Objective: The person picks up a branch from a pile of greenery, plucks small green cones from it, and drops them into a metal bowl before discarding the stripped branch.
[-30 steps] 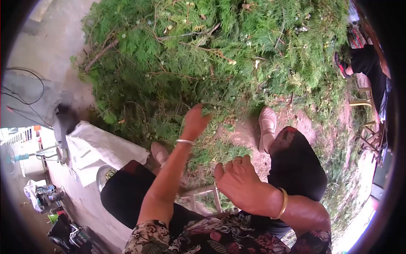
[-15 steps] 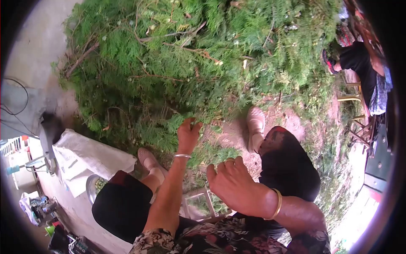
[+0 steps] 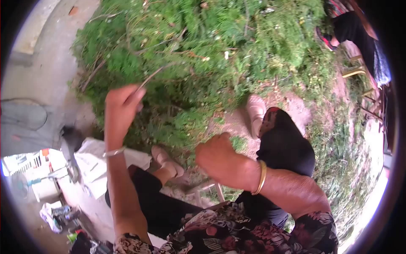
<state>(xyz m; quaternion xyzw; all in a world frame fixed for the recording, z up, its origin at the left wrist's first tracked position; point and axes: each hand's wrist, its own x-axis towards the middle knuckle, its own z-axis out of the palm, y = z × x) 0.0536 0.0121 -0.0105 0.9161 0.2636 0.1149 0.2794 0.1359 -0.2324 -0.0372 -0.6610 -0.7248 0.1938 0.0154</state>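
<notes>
My left hand (image 3: 122, 108), wearing a silver bangle, is closed around one end of a thin bare twig (image 3: 157, 71). The twig curves up and to the right over the heap of leafy green branches (image 3: 262, 46). Closer to my body, my right hand (image 3: 220, 158) is curled with its back towards the camera, a gold bangle on its wrist. Its fingertips are hidden, and whatever they may hold cannot be made out. My hands are well apart, both between the heap and my lap.
My shoes (image 3: 255, 108) rest on the ground at the heap's near edge. Left lie a white sack (image 3: 95, 161) and a standing fan (image 3: 21, 186). A wooden stool frame (image 3: 207, 190) shows between my knees. Another person's leg (image 3: 349, 27) is at upper right.
My left hand has swung left and up, and a twig now shows in it. My right hand has shifted slightly left and up, its fingers more curled. The view has tilted a little.
</notes>
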